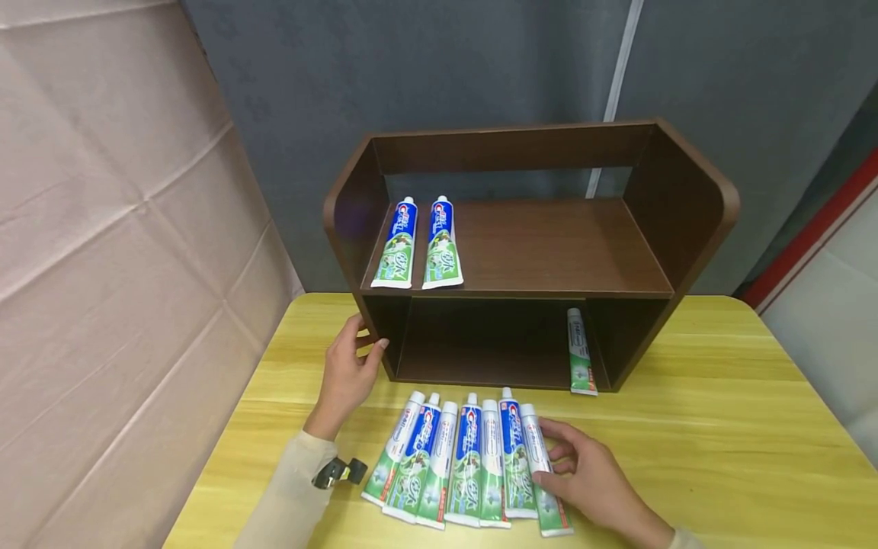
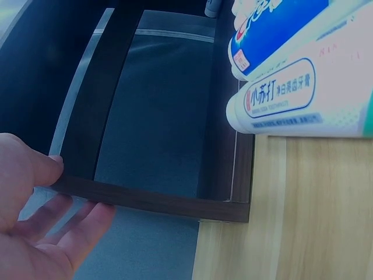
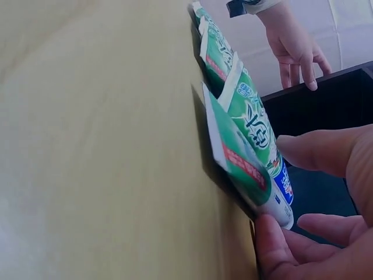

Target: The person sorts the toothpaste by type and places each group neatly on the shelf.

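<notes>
My left hand (image 1: 351, 374) holds the left side panel of a dark brown two-tier shelf (image 1: 535, 293). In the left wrist view its thumb (image 2: 46, 169) lies over the panel's edge, the other fingers along the outer face. On the table before the shelf, several toothpaste tubes lie in a fanned row, green-and-white ones alternating with blue-and-green ones. At the row's right end my right hand (image 1: 593, 476) grips a green-and-white toothpaste tube (image 1: 535, 450), thumb across it and fingers along its right side. In the right wrist view this tube (image 3: 239, 154) lies beside a blue-and-green tube (image 3: 250, 116).
Two blue-and-green tubes (image 1: 396, 244) lie on the upper tier at the left. One green-and-white tube (image 1: 580, 354) leans at the right of the lower compartment. The yellow wooden table (image 1: 720, 435) extends to the right. A grey curtain (image 1: 480, 61) hangs behind, a pale cloth (image 1: 123, 229) at left.
</notes>
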`<state>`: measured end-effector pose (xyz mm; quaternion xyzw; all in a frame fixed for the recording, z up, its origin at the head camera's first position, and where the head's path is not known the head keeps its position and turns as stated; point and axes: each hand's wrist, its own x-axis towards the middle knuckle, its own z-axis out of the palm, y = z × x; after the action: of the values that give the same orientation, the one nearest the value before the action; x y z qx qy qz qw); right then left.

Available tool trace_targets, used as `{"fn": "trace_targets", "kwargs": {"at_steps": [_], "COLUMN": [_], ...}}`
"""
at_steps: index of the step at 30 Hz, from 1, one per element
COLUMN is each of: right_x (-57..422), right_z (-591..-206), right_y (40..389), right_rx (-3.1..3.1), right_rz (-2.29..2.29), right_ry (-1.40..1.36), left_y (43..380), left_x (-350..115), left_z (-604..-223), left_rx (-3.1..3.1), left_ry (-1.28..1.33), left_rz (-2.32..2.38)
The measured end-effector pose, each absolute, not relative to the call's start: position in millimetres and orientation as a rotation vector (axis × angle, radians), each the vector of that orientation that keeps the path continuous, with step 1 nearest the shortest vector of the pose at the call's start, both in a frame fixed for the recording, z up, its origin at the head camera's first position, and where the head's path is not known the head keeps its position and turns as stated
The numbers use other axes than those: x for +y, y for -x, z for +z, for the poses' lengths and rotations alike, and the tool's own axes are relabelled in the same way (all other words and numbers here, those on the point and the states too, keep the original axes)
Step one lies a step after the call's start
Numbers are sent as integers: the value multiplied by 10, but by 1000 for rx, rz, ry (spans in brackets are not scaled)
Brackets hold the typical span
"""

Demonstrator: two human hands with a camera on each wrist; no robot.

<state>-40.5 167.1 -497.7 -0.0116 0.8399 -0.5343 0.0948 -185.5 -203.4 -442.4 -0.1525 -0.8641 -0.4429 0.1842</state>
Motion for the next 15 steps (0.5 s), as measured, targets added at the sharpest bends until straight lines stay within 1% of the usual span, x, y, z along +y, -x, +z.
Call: {"fn": "trace_targets", "kwargs": {"at_steps": [8,15], "right_x": [1663,1720], "right_z": [-4911,-4896], "right_y": [362,316], "right_rx": [2422,2302], "right_rz": [-1671,-1738], "right_ry": [2,63], "left_y": [1852,1856], "left_x": [-2029,-2031], "left_z": [-4427,-4423], "left_rx": [-2436,-2431], "left_ry": [432,438], "left_rz": [-1244,-1248]}}
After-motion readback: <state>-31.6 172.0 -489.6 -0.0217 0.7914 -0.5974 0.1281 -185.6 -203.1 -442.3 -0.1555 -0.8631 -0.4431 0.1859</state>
